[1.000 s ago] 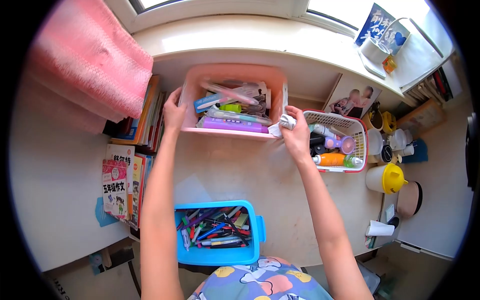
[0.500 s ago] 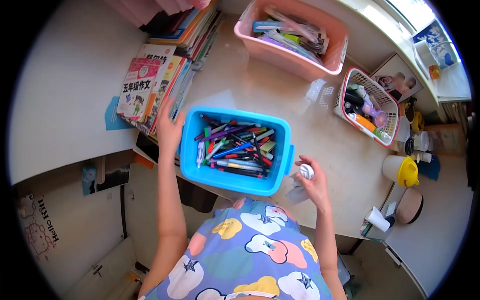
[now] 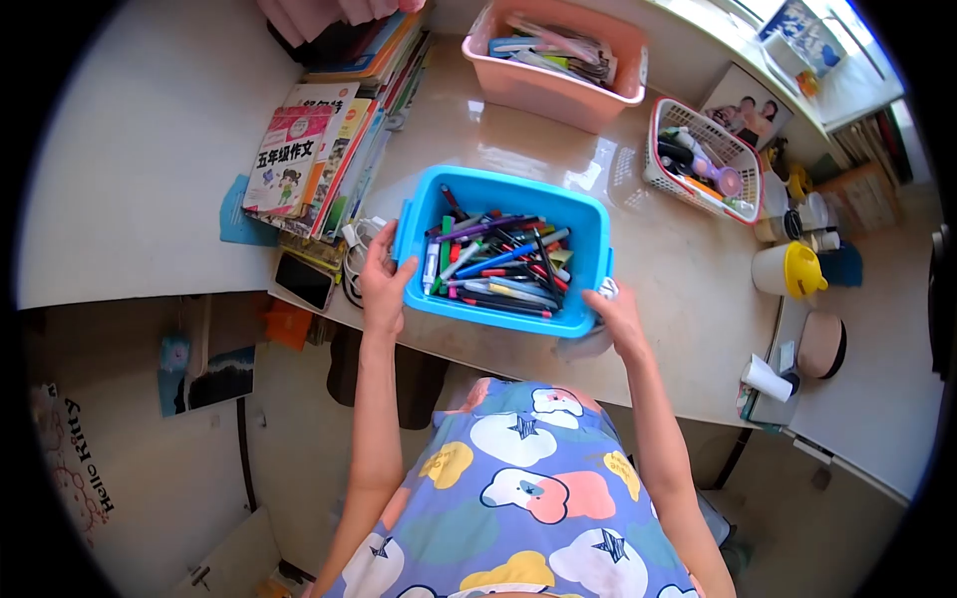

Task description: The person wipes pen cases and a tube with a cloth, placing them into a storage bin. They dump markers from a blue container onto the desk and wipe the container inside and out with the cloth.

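A blue plastic bin (image 3: 431, 189) full of pens and markers (image 3: 498, 261) is between my two hands, over the desk's front edge. My left hand (image 3: 384, 284) is closed on the bin's left end, with the thumb along its outer wall. At the right end, my right hand (image 3: 618, 317) has its fingers against the bin near the handle. A crumpled white wipe (image 3: 586, 345) is in that same hand, hanging partly below the bin. The fingers of my right hand are partly hidden.
Stacked books (image 3: 299, 164), a phone (image 3: 302, 281) and a white cable (image 3: 354, 254) lie at left. Behind stands a pink bin (image 3: 548, 90) of stationery; a white basket (image 3: 750, 164) is at right. Further right are a yellow-lidded cup (image 3: 788, 270) and a white cup (image 3: 766, 379).
My left hand has taken hold of the blue bin, and my right hand has come up against its right end. The bin has shifted right, away from the books, showing the phone and cable.
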Demonstrator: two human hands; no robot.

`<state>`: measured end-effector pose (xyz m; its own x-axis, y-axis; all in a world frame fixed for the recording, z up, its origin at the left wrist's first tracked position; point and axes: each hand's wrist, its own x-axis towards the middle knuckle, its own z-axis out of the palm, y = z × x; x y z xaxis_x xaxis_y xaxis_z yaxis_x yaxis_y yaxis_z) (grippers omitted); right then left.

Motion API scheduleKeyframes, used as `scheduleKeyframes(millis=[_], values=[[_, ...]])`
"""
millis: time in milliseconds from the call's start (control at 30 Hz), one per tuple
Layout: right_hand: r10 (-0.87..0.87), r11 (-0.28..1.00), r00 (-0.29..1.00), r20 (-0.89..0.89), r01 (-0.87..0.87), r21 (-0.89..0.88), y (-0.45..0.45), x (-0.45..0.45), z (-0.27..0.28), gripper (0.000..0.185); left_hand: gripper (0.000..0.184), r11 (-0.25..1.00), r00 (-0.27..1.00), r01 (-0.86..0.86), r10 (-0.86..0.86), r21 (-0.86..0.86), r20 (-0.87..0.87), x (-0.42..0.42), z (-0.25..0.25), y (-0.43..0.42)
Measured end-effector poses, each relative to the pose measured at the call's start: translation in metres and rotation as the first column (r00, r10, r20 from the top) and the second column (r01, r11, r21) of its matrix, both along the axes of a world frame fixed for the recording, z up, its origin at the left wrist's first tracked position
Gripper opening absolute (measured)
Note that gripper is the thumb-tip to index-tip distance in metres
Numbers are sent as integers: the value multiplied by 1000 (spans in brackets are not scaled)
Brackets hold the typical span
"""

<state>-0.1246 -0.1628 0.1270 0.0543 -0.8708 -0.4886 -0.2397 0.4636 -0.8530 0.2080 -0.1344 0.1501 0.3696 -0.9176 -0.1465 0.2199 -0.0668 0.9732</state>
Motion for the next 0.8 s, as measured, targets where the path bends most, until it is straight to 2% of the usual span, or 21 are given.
scheduleKeyframes(millis=[33, 100, 200, 267, 333, 433, 500, 533, 567, 667, 700, 767, 800], values=[[-70, 997, 995, 65, 67, 49, 7, -12, -2, 38, 66, 999, 999, 34, -34, 8, 3, -9, 1, 0], [-130, 990, 988, 80, 125, 72, 29, -39, 7, 34, 65, 991, 993, 120, -121, 61, 8, -30, 10, 6], [-199, 976, 978, 61, 193, 98, 61, -81, 39, 28, 63, 961, 972, 233, -237, 150, 7, -64, 24, 13], [-250, 964, 967, 47, 243, 111, 79, -105, 57, 27, 60, 902, 941, 334, -335, 274, -44, -87, 37, 18], [-270, 953, 963, 20, 265, 147, 87, -130, 62, 28, 55, 875, 911, 385, -410, 294, 30, -104, 34, 19], [-253, 941, 967, -41, 256, 221, 84, -157, 56, 33, 46, 833, 816, 406, -516, 376, 261, -123, 25, 3], [-313, 928, 950, 12, 303, 216, 75, -164, 48, 35, 41, 833, 731, 393, -540, 390, 417, -134, 25, -15], [-334, 923, 942, 37, 319, 216, 69, -167, 42, 36, 39, 835, 754, 401, -534, 377, 382, -138, 19, -26], [-381, 915, 921, 85, 362, 179, 62, -167, 32, 46, 37, 839, 778, 404, -525, 365, 345, -138, 10, -38], [-502, 863, 860, 93, 505, -1, 35, -160, 18, 57, 40, 827, 815, 405, -520, 389, 255, -148, -5, -65], [-381, 925, 921, 82, 379, 39, 28, -170, 13, 65, 43, 830, 821, 390, -509, 399, 259, -151, -11, -73], [-284, 955, 952, 115, 292, -59, 24, -179, 1, 63, 54, 804, 814, 390, -529, 448, 240, -155, -9, -80], [-233, 963, 964, 125, 247, -109, 23, -181, -1, 62, 56, 811, 808, 419, -538, 409, 238, -153, -14, -82]])
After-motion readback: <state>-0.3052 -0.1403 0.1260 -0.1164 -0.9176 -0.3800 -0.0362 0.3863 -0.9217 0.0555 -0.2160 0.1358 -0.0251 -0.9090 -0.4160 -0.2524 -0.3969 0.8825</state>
